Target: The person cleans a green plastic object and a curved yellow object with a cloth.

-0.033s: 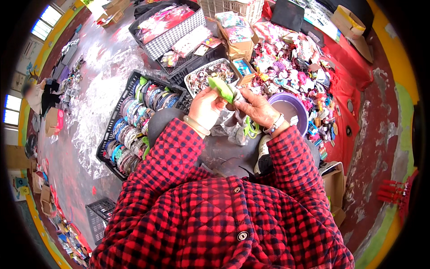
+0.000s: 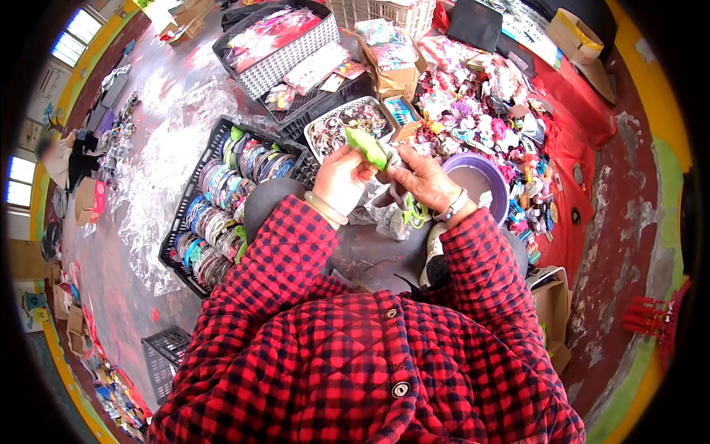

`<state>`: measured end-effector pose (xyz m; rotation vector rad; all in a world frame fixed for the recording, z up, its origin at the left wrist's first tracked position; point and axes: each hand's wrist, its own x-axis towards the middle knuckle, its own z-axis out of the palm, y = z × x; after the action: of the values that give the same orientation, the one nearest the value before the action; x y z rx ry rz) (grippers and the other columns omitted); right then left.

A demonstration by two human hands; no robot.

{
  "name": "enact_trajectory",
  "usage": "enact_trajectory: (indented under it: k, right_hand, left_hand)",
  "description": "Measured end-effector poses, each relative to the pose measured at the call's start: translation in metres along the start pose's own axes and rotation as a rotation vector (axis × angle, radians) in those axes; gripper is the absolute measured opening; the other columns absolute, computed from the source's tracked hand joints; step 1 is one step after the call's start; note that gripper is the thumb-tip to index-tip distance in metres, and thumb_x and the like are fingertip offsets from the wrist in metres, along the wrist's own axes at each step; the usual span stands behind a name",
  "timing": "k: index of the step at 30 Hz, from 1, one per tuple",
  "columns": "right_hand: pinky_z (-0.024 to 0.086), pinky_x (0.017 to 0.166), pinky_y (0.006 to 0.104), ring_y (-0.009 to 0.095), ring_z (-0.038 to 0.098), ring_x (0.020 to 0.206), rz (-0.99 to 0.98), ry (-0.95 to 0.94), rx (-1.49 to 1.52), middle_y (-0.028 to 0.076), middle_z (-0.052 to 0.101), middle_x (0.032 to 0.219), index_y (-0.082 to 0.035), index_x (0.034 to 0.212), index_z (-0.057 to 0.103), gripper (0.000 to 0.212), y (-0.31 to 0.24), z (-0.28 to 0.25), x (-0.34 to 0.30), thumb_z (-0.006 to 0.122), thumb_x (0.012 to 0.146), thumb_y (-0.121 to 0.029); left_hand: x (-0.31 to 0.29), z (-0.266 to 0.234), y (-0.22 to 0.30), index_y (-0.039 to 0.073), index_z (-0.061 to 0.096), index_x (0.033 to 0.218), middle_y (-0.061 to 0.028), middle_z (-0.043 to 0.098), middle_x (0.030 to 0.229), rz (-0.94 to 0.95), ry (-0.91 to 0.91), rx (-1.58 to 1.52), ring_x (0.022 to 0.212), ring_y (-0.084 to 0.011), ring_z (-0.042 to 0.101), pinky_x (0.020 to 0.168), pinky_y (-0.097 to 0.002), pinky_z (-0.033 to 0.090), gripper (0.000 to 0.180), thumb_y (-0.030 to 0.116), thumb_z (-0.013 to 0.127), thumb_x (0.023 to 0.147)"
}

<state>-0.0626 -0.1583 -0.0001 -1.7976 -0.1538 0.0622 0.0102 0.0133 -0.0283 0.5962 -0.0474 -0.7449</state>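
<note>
My left hand [image 2: 342, 180] is closed, its thumb and fingers pinching a bright green fabric piece [image 2: 365, 148]. The green piece sticks up above the fingers and leans toward my right hand. Close beside it, my right hand [image 2: 425, 180] is closed on the greyish end of the same piece; its fingertips partly hide what they grip. Under my right hand hangs a crumpled grey see-through plastic bag [image 2: 387, 220], with green bands [image 2: 415, 212] showing beside it. Both hands are raised between my knees.
To the left stands a black crate [image 2: 194, 255] packed with rows of hair bands. Ahead are a white basket [image 2: 310, 134] of hair ties and a small carton [image 2: 411, 129]. A purple basin [image 2: 500, 189] stands right, against a heap of colourful hair accessories [image 2: 473, 103].
</note>
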Motion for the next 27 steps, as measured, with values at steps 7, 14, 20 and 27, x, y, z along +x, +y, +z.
enact_trajectory:
  k: [7, 14, 20, 27]
  right_hand:
    - [0.041, 0.057, 0.0446, 0.042, 0.054, 0.069, -0.026, 0.189, -0.386, 0.022, 0.054, 0.067, -0.002, 0.088, 0.047, 0.022, -0.007, 0.015, 0.000, 0.053, 0.082, -0.022]
    - [0.043, 0.061, 0.0327, 0.021, 0.056, 0.068, -0.091, 0.071, -0.132, 0.010, 0.056, 0.076, -0.003, 0.096, 0.052, 0.023, -0.019, 0.009, 0.001, 0.055, 0.083, -0.023]
    - [0.040, 0.060, 0.0238, 0.006, 0.044, 0.068, -0.015, -0.044, 0.112, -0.001, 0.048, 0.075, -0.003, 0.094, 0.052, 0.019, -0.007, 0.006, -0.005, 0.056, 0.084, -0.019]
    - [0.040, 0.063, 0.0254, 0.008, 0.044, 0.070, -0.017, 0.011, 0.097, 0.001, 0.049, 0.074, -0.004, 0.092, 0.053, 0.017, -0.007, 0.007, -0.007, 0.053, 0.086, -0.020]
  left_hand:
    - [-0.002, 0.013, -0.004, 0.001, 0.054, 0.097, -0.0083, 0.059, 0.083, 0.020, 0.109, 0.034, 0.066, -0.0153, 0.056, 0.059, -0.0246, 0.046, 0.015, 0.004, 0.044, 0.086]
    - [-0.001, 0.010, 0.013, 0.001, 0.054, 0.094, -0.0075, 0.057, 0.079, -0.021, 0.015, -0.027, 0.061, -0.0138, 0.052, 0.051, -0.0225, 0.040, 0.014, 0.010, 0.047, 0.087]
    - [0.001, 0.008, 0.029, 0.000, 0.053, 0.099, -0.0067, 0.058, 0.080, -0.051, 0.092, -0.069, 0.055, -0.0104, 0.047, 0.043, -0.0172, 0.035, 0.020, 0.013, 0.042, 0.090]
    - [-0.007, 0.018, 0.033, 0.005, 0.056, 0.099, -0.0024, 0.058, 0.084, -0.043, 0.122, 0.032, 0.067, -0.0100, 0.050, 0.057, -0.0213, 0.038, 0.024, 0.026, 0.050, 0.089]
